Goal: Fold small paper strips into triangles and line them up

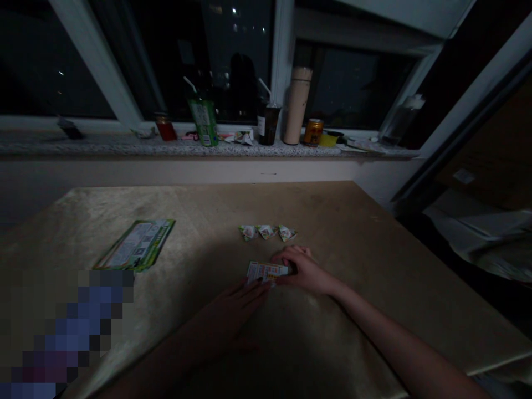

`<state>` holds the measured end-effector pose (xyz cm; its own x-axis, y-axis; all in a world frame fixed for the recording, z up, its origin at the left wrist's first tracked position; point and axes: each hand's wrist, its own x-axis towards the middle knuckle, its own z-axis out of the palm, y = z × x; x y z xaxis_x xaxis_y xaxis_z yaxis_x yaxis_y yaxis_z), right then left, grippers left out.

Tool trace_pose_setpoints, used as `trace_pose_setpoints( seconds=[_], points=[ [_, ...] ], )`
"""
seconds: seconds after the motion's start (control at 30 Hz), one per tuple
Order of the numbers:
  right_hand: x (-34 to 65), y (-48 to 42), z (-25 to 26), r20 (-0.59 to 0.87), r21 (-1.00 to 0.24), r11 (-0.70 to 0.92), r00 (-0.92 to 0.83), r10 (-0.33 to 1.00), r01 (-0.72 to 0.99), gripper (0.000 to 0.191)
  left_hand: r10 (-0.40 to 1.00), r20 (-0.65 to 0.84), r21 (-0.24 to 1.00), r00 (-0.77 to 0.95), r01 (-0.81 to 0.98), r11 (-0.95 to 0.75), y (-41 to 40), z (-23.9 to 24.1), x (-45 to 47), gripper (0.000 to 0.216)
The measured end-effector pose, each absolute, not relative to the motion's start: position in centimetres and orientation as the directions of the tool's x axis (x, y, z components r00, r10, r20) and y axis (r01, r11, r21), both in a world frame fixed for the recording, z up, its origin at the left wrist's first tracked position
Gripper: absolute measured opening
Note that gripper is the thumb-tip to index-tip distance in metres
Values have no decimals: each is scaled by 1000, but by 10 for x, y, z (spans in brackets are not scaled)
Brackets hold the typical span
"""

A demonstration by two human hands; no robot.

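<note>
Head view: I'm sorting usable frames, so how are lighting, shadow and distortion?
Head view: dim, windows black; shadow darkens the table around the left hand, right hand and printed paper; window frames lean from wide-angle distortion; pixelated block lower left.

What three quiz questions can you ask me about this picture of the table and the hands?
1. Count: how many folded paper triangles lie in a row on the table?
2. True or false: the orange can stands on the table.
3. Pick one: which thing do the left hand and the right hand both touch? A) the printed paper slip B) a spoon C) a phone

Key: 1) three. 2) false, it stands on the windowsill. 3) A.
</note>
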<state>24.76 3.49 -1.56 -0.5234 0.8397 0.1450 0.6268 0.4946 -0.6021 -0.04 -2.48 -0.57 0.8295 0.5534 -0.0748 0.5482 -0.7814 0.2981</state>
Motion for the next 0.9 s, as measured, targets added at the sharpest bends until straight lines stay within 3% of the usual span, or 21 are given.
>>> trace_pose_setpoints(
  seconds=[0.17, 0.33, 0.57, 0.67, 0.73, 0.83, 0.9],
  points=[
    [251, 28, -10, 223, -566, 641, -653, 724, 518, 35, 547, -5, 341, 837, 516, -786, -20, -5, -8, 68],
    [247, 26, -10, 317, -518, 750, -722, 615, 411, 19, 578, 33, 365, 815, 529, -766, -18, -5, -8, 59],
    [237, 16, -3, 400, -603, 737, -683, 611, 306, 16, 681, 176, 326, 711, 611, -722, -24, -3, 0, 36],
    [231, 9, -2, 419, -690, 669, -601, 681, 277, 16, 763, 205, 435, 613, 641, -633, -25, -3, 2, 27],
    [227, 7, -4, 388, -783, 566, -509, 768, 257, 30, 857, 182, 570, 482, 658, -491, -24, -2, 4, 28],
    [222, 10, -9, 260, -929, 335, -368, 893, 159, 50, 967, 59, 760, 247, 617, -204, -23, 3, 7, 27],
    [221, 15, -15, 157, -977, 195, -317, 935, 91, 43, 984, -29, 829, 174, 555, -74, -21, 7, 10, 27]
  ],
)
